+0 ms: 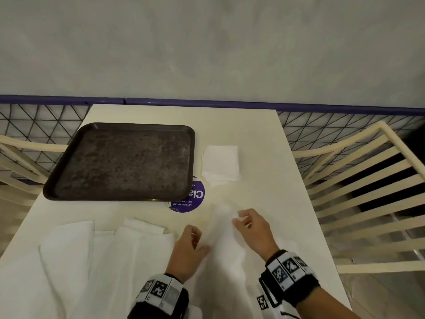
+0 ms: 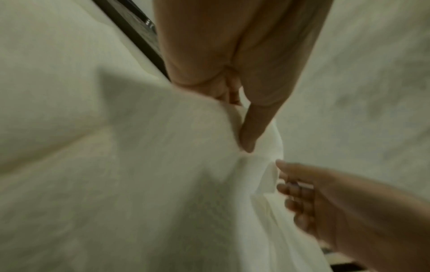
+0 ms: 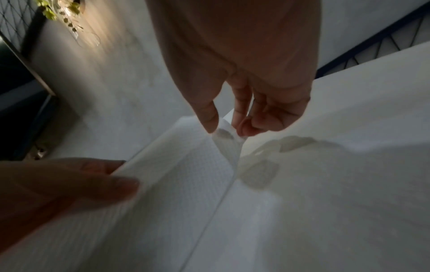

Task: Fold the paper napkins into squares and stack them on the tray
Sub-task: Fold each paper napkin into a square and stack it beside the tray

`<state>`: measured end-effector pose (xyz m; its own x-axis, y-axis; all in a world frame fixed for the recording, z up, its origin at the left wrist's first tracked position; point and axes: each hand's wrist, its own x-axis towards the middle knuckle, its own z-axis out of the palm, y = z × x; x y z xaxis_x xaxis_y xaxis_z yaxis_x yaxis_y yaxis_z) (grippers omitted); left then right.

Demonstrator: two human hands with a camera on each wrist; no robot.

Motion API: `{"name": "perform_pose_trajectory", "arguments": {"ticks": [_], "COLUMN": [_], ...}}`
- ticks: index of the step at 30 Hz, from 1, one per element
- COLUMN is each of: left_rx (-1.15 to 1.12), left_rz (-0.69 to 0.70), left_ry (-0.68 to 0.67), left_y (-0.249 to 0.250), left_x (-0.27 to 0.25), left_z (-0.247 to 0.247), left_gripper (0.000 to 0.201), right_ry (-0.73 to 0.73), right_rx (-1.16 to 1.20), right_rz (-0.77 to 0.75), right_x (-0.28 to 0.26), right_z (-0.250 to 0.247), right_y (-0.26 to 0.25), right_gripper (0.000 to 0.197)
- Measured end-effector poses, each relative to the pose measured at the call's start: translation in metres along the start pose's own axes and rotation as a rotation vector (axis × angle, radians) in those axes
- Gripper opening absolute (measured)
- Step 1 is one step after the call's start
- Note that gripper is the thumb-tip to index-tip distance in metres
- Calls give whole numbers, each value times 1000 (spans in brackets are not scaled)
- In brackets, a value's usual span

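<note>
A white paper napkin (image 1: pixel 224 229) is held up between both hands above the near part of the table. My right hand (image 1: pixel 241 219) pinches its far corner between thumb and fingers (image 3: pixel 210 117). My left hand (image 1: pixel 195 240) grips its left edge, the thumb (image 2: pixel 252 132) pressed into the paper. The same napkin (image 3: pixel 186 174) fills the right wrist view, and the napkin (image 2: pixel 163 174) also fills the left wrist view. A dark rectangular tray (image 1: pixel 69 187) with nothing on it lies at the far left. A small stack of folded square napkins (image 1: pixel 220 163) sits right of it.
More unfolded white napkins (image 1: pixel 76 249) lie spread over the near left of the cream table (image 1: pixel 264 134). A round purple sticker (image 1: pixel 190 199) shows beside the tray. Slatted cream chairs (image 1: pixel 368 192) flank the table, with a wire mesh fence (image 1: pixel 333 127) behind.
</note>
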<state>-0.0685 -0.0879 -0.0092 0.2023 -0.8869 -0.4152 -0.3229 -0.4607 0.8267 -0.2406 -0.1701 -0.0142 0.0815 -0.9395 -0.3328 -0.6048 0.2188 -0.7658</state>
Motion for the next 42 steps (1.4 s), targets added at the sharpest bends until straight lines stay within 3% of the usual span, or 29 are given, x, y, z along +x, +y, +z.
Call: {"name": "perform_pose_trajectory", "arguments": {"ticks": [3,6,10,12,14,19,22,25,30,36,42], "left_rx": [-254,-416,-589,-593,-544,-395,-436,-504,-520,-665,-713], "left_rz": [4,55,90,111,139,202,226,220,198,153,94], "left_ry": [-19,-27,-81,-90,-90,-57,-33,-39,-24,-50,-45], "left_y": [10,20,31,35,39,40,39,39,43,55,68], "left_x": [-12,-24,-38,-44,-50,-61,-65,-69,-75,-78,-83], "left_z": [-16,-29,-39,-42,-45,-51,-52,-52,-54,-54,-56], "left_gripper": [26,23,22,22,20,17,16,30,44,21,27], "right_ry": [-32,-201,-440,-468,-470,-376,-367,-358,-240,-199,-139], "right_rx": [149,268,407,532,593,582,614,595,372,344,255], "right_rz": [95,170,26,-33,-83,-202,-238,-286,-452,-548,-634], "right_x": [-22,-41,-53,-60,-65,-72,-76,-80,-86,-86,-89], "right_z": [-1,-4,-7,-11,-16,-24,-27,-31,-34,-37,-37], "right_y": [-2,-11,-22,-34,-41,-48,-50,-51,-51,-52,-58], "right_gripper": [45,47,56,34,14,20,22,21,62,70,71]}}
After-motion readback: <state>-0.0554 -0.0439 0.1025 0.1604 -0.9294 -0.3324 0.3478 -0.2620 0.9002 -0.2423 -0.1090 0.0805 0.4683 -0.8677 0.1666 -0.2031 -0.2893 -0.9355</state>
